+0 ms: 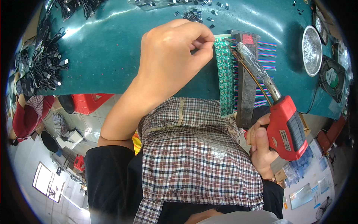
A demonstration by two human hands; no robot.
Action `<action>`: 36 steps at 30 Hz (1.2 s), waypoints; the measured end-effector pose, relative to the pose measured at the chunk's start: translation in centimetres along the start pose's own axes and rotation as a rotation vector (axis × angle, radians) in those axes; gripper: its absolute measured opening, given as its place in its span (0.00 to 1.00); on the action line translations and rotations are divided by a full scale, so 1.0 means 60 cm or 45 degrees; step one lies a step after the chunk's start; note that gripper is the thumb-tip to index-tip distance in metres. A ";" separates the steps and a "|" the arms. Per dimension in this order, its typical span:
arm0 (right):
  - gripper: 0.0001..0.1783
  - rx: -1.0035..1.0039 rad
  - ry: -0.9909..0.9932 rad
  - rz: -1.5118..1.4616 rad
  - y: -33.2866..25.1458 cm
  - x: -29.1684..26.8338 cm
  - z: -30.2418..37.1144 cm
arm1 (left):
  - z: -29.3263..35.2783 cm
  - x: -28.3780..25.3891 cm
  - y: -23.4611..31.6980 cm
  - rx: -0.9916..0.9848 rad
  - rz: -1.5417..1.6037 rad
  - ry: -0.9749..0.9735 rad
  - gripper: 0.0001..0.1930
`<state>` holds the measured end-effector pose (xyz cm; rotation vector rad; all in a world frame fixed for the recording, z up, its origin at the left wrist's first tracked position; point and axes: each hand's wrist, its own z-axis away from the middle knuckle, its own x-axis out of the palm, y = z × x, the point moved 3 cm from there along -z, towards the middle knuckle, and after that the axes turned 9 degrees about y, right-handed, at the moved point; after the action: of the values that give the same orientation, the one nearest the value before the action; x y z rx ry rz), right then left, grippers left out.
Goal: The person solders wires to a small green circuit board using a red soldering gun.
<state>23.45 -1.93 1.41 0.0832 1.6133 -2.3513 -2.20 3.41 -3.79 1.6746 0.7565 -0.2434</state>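
A long green circuit board panel (226,80) lies along a dark grey bar-shaped holder (245,87). Thin blue, pink and black wires (267,56) stick out from the holder's right side. My left hand (173,52) is closed in a pinch at the panel's far left corner; whatever sits between its fingertips is too small or hidden to make out. In my right hand (260,145) is a red soldering gun (285,125), gripped by its handle. Its metal barrel and thin brass-coloured feed tube point at the far end of the board, close to my left fingertips.
Small black parts (193,15) are scattered at the table's far side. Bundled black cables (44,59) pile up at the left. A metal bowl (312,51) and a black fan (331,78) stand at the right. A red stool (87,103) is beyond the table's near edge.
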 end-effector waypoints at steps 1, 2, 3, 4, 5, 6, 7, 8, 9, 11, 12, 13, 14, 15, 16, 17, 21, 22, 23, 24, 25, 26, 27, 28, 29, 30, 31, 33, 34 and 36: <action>0.09 -0.003 -0.002 -0.001 0.002 0.000 0.001 | 0.001 0.000 0.000 0.002 -0.003 -0.001 0.05; 0.09 -0.020 0.002 0.034 0.005 -0.001 0.002 | 0.001 0.000 0.000 0.004 -0.004 0.001 0.05; 0.08 -0.037 0.006 0.069 0.006 -0.001 0.002 | 0.001 0.000 0.000 0.005 -0.001 0.005 0.05; 0.08 -0.038 0.005 0.067 0.008 -0.001 0.002 | 0.002 0.000 0.000 0.006 0.002 0.008 0.05; 0.08 -0.030 -0.012 0.066 0.009 -0.001 0.001 | 0.002 0.001 0.001 0.007 0.000 0.008 0.05; 0.07 -0.022 -0.028 0.064 0.011 0.000 0.000 | 0.002 0.001 0.001 0.005 -0.003 0.008 0.05; 0.07 -0.024 -0.030 0.063 0.011 0.003 -0.001 | 0.002 0.001 0.001 0.003 -0.006 0.010 0.05; 0.07 -0.011 -0.025 0.055 0.012 0.005 -0.002 | 0.002 0.000 0.000 0.003 -0.008 0.011 0.05; 0.07 0.001 -0.020 0.047 0.013 0.007 -0.002 | 0.003 0.000 -0.001 0.007 -0.015 0.012 0.05; 0.06 -0.009 -0.036 0.047 0.014 0.005 -0.002 | 0.003 0.000 0.000 0.015 -0.018 0.013 0.05; 0.06 -0.017 -0.054 0.047 0.015 0.004 -0.001 | 0.003 0.000 0.001 -0.002 -0.011 0.010 0.05; 0.06 -0.019 -0.052 0.046 0.016 0.004 -0.001 | 0.002 0.001 0.001 -0.017 -0.003 0.007 0.05; 0.06 -0.038 0.002 0.067 0.016 0.003 0.000 | 0.001 0.002 0.001 -0.015 -0.002 0.007 0.05; 0.06 -0.058 0.057 0.088 0.016 0.001 0.000 | 0.000 0.003 0.000 -0.008 0.001 0.011 0.05; 0.06 -0.059 0.056 0.087 0.016 0.002 -0.001 | 0.001 0.003 0.000 -0.003 0.002 0.015 0.05; 0.06 -0.102 0.073 0.047 0.014 0.003 -0.003 | 0.001 0.003 -0.001 -0.002 0.001 0.016 0.05; 0.06 -0.132 0.072 -0.042 0.012 0.004 -0.008 | 0.001 0.005 -0.004 0.014 0.009 0.078 0.04; 0.06 -0.143 0.074 -0.047 0.011 0.005 -0.009 | -0.001 0.005 -0.004 0.035 0.030 0.134 0.04; 0.06 -0.135 0.085 -0.062 0.010 0.004 -0.008 | -0.001 0.006 -0.003 0.048 0.027 0.140 0.04; 0.06 -0.129 0.095 -0.079 0.009 0.004 -0.007 | -0.001 0.005 0.001 0.022 0.032 0.132 0.04; 0.06 -0.148 0.094 -0.094 0.009 0.004 -0.008 | -0.001 0.004 0.002 0.001 0.031 0.124 0.04; 0.06 -0.135 0.103 -0.111 0.010 0.004 -0.007 | -0.002 -0.002 0.007 0.022 0.018 0.133 0.04; 0.05 -0.124 0.112 -0.128 0.010 0.003 -0.006 | -0.002 -0.006 0.011 -0.028 0.012 0.049 0.04; 0.05 -0.146 0.118 -0.139 0.008 0.001 -0.003 | -0.003 -0.007 0.013 -0.077 0.015 -0.037 0.06; 0.05 -0.116 0.141 -0.159 0.008 -0.001 0.000 | -0.010 -0.016 0.019 -0.047 0.037 -0.010 0.07; 0.05 -0.086 0.165 -0.180 0.009 -0.004 0.002 | -0.025 -0.026 0.019 -0.020 0.034 -0.004 0.07; 0.04 -0.134 0.154 -0.203 0.015 -0.007 0.003 | -0.043 -0.040 0.016 0.013 -0.086 0.048 0.07; 0.04 -0.147 0.150 -0.241 0.013 -0.007 0.004 | -0.082 -0.065 0.015 0.064 -0.339 0.125 0.10; 0.05 -0.135 0.153 -0.262 0.015 -0.007 0.003 | -0.102 -0.065 0.006 0.127 -0.414 0.169 0.11; 0.05 -0.149 0.157 -0.275 0.010 -0.012 0.007 | -0.142 -0.053 0.009 0.264 -0.630 0.110 0.09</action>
<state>24.32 -2.38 1.18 0.0314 1.9017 -2.4451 -6.34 10.27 0.55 1.6757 1.2425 -0.6149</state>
